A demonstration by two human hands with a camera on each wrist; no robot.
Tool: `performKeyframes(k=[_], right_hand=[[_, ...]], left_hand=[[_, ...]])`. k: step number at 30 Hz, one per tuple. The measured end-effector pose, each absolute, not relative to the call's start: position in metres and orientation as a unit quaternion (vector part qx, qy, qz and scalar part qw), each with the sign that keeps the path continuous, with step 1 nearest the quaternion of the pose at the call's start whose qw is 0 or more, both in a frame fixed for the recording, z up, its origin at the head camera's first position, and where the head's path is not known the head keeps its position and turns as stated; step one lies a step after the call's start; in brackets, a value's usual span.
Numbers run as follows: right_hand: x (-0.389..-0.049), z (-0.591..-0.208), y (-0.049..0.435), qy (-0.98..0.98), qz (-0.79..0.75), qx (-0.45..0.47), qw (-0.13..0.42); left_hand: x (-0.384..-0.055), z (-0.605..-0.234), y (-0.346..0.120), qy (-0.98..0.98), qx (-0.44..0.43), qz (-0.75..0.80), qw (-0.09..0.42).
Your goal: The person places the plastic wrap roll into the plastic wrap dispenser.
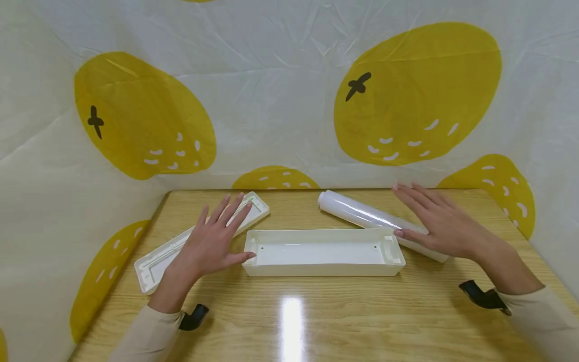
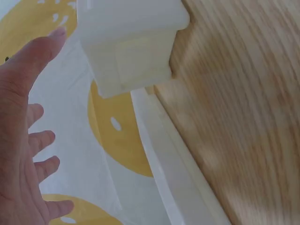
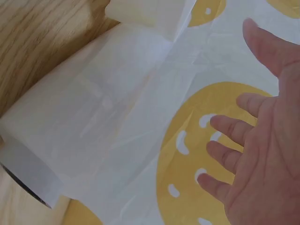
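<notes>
An open white box, long and narrow (image 1: 316, 271), lies on the wooden table between the hands. My left hand (image 1: 212, 246) is spread palm down over a white lid-like piece (image 1: 151, 279) that lies slanted on the left. Its thumb overlaps the box's left end in the head view, but the left wrist view shows it apart from the box end (image 2: 136, 58). My right hand (image 1: 445, 223), fingers straight, hovers above a roll of clear film (image 1: 362, 211) behind the box's right side. The right wrist view shows the roll (image 3: 84, 112) apart from the bare fingers (image 3: 229, 129).
A white sheet (image 1: 276, 120) printed with yellow fruit hangs behind and beside the table (image 1: 344, 317). Black straps or mounts (image 1: 194, 318) show at both wrists. Beige sleeves cover the forearms.
</notes>
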State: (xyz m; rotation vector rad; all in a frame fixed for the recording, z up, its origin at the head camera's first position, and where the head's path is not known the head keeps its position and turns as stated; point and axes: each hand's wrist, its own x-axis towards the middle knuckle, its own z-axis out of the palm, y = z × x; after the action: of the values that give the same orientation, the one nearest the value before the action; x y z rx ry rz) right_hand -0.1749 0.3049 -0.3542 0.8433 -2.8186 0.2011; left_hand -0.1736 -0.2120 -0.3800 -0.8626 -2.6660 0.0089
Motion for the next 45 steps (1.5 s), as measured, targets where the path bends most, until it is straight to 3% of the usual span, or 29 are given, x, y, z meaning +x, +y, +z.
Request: performKeyframes(k=[6, 18, 35, 45], right_hand=[[-0.181, -0.352, 0.306, -0.946, 0.124, 0.290, 0.075], [-0.189, -0.349, 0.311, -0.948, 0.145, 0.283, 0.007], [-0.201, -0.358, 0.310, -0.942, 0.159, 0.295, -0.012], [-0.208, -0.365, 0.306, -0.941, 0.170, 0.289, -0.036]], left_hand=[[-0.173, -0.381, -0.213, -0.933, -0.311, -0.035, 0.179], [-0.164, -0.385, -0.208, -0.946, -0.243, -0.190, 0.101], [-0.160, -0.406, -0.213, -0.905, -0.238, -0.348, -0.047], [-0.160, -0.414, -0.219, -0.871, -0.238, -0.416, -0.104]])
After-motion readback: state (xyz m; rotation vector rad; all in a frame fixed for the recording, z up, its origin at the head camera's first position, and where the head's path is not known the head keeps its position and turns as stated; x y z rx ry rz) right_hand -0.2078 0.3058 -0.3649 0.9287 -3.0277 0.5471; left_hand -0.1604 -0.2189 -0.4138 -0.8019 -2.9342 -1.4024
